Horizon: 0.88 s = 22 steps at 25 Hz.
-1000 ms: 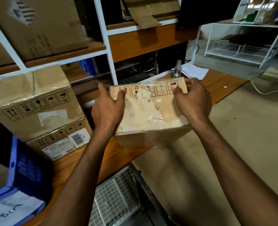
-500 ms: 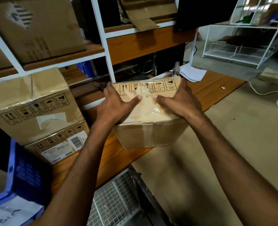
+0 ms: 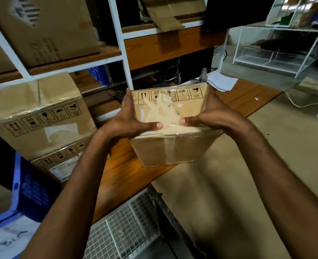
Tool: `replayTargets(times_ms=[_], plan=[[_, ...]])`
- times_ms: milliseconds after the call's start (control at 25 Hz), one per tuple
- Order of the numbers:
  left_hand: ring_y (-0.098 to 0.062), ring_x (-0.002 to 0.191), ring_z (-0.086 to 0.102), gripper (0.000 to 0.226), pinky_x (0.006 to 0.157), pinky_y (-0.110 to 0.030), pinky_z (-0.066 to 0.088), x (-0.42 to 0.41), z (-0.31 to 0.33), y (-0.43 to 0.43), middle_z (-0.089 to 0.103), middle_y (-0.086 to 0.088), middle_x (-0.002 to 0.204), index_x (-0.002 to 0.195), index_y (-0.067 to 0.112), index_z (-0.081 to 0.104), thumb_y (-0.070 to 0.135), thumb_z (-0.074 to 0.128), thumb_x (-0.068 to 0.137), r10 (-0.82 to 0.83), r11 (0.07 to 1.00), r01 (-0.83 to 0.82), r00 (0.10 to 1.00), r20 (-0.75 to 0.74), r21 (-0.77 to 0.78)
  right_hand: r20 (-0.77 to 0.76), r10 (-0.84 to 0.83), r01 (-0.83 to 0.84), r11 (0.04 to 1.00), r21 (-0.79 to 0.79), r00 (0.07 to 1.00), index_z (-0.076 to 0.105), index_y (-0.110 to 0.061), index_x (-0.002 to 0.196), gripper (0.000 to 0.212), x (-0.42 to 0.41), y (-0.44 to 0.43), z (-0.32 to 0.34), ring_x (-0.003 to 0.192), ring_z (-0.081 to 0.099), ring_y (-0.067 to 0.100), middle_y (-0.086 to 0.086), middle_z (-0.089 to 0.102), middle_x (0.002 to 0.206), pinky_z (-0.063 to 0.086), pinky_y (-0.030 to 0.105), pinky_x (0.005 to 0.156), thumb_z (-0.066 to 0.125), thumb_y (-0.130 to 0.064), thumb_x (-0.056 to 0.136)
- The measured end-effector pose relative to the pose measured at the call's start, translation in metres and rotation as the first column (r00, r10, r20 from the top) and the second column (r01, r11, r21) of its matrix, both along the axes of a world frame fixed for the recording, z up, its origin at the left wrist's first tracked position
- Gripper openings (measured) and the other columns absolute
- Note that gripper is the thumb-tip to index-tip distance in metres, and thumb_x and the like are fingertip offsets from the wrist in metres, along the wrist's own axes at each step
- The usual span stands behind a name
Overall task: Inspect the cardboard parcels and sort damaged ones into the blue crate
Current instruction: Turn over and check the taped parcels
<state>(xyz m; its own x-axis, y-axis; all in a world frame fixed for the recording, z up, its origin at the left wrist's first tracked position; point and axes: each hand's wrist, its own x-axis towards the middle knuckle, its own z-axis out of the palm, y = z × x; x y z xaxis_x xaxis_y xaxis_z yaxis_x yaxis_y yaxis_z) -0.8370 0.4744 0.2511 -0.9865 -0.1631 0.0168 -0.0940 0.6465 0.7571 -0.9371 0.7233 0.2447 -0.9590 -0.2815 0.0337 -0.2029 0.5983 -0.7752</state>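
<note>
A small cardboard parcel [image 3: 173,150], wrapped in clear tape with handling symbols along its far edge, is held in the air over the wooden table's [image 3: 124,176] edge. My left hand [image 3: 128,118] grips its left side, thumb lying across the taped top. My right hand [image 3: 210,116] grips the right side the same way, its thumb tip almost meeting the left one. The blue crate [image 3: 29,191] stands at the lower left, partly out of view.
Two stacked taped cardboard boxes [image 3: 40,116] sit on the table at left. A white-framed shelf [image 3: 121,43] with more cartons rises behind. A wire mesh basket [image 3: 124,228] lies below the table edge. Papers [image 3: 222,83] lie at the table's far end.
The parcel has tipped so that its near side face shows more. Both thumbs slid from the far edge of the top down to its near edge.
</note>
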Motion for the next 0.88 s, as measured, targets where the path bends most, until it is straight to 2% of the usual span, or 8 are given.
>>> replayTargets(times_ms=[120,200,320,400,560,720,800,880], plan=[[0.007,0.119,0.049,0.115,0.109,-0.022,0.047,0.007,-0.002,0.009,0.046,0.018,0.139,0.156,0.042,0.012,0.041,0.092,0.074,0.022,0.995,-0.012,0.996,-0.09,0.103,-0.014,0.01,-0.011,0.995,-0.103,1.0,0.025,-0.028,0.155,0.134,-0.003,0.008,0.001,0.131,0.054,0.017,-0.008,0.056,0.144,0.045,0.039,0.111,0.101,-0.044,0.046],[0.014,0.108,0.047,0.114,0.094,-0.005,0.043,0.016,-0.009,0.012,0.044,0.029,0.131,0.163,0.036,0.004,0.029,0.085,0.083,0.038,0.984,-0.021,0.995,-0.09,0.178,0.051,0.157,-0.146,0.974,-0.171,0.986,0.023,-0.031,0.157,0.121,-0.001,0.023,0.0,0.131,0.053,0.011,-0.013,0.055,0.146,0.043,0.032,0.111,0.098,-0.021,0.063],[0.006,0.117,0.047,0.116,0.106,-0.025,0.041,0.019,-0.015,0.009,0.038,0.014,0.158,0.165,0.037,-0.005,0.029,0.081,0.087,0.039,0.96,-0.005,0.992,-0.116,0.28,0.047,0.202,-0.186,0.956,-0.227,0.978,0.025,-0.03,0.159,0.111,0.004,0.034,0.001,0.126,0.055,0.004,-0.013,0.057,0.144,0.045,0.029,0.11,0.089,-0.002,0.073],[0.006,0.114,0.049,0.104,0.105,-0.03,0.046,0.022,-0.019,0.008,0.041,0.014,0.154,0.165,0.04,0.004,0.032,0.077,0.091,0.102,0.938,-0.051,0.986,-0.135,0.342,0.037,0.221,-0.201,0.937,-0.287,0.975,0.037,-0.031,0.154,0.093,0.007,0.036,-0.002,0.122,0.06,0.003,-0.013,0.064,0.137,0.048,0.032,0.11,0.083,0.001,0.08],[0.013,0.107,0.055,0.091,0.08,-0.015,0.056,0.027,-0.029,0.013,0.046,0.029,0.131,0.163,0.047,0.014,0.033,0.073,0.095,0.134,0.928,-0.052,0.97,-0.201,0.368,0.016,0.267,-0.248,0.913,-0.323,0.964,0.043,-0.035,0.153,0.08,0.005,0.047,-0.009,0.127,0.06,0.004,-0.016,0.065,0.137,0.049,0.028,0.104,0.072,0.003,0.089],[-0.011,0.114,0.068,0.054,0.079,-0.028,0.061,0.016,-0.022,0.015,0.062,0.007,0.137,0.143,0.034,0.048,0.033,0.074,0.095,0.39,0.88,-0.264,0.876,-0.284,0.395,-0.03,-0.052,0.037,0.924,-0.38,0.998,0.072,-0.019,0.126,0.025,0.001,0.034,-0.012,0.102,0.071,0.007,-0.01,0.075,0.111,0.057,0.038,0.098,0.064,-0.021,0.102],[-0.01,0.116,0.064,0.044,0.083,-0.031,0.06,0.008,-0.016,0.018,0.064,0.002,0.136,0.133,0.031,0.052,0.032,0.074,0.095,0.452,0.878,-0.354,0.834,-0.317,0.321,-0.155,-0.248,0.198,0.939,-0.281,0.956,0.077,-0.02,0.115,0.021,-0.004,0.023,-0.011,0.099,0.072,0.013,-0.007,0.077,0.106,0.057,0.033,0.089,0.069,-0.028,0.097],[-0.007,0.117,0.06,0.046,0.079,-0.023,0.054,0.003,-0.017,0.018,0.063,0.001,0.14,0.139,0.025,0.053,0.03,0.072,0.097,0.454,0.883,-0.374,0.835,-0.311,0.285,-0.191,-0.256,0.208,0.948,-0.239,0.948,0.077,-0.023,0.117,0.026,-0.007,0.017,-0.012,0.101,0.071,0.014,-0.007,0.077,0.111,0.056,0.034,0.09,0.069,-0.033,0.095]])
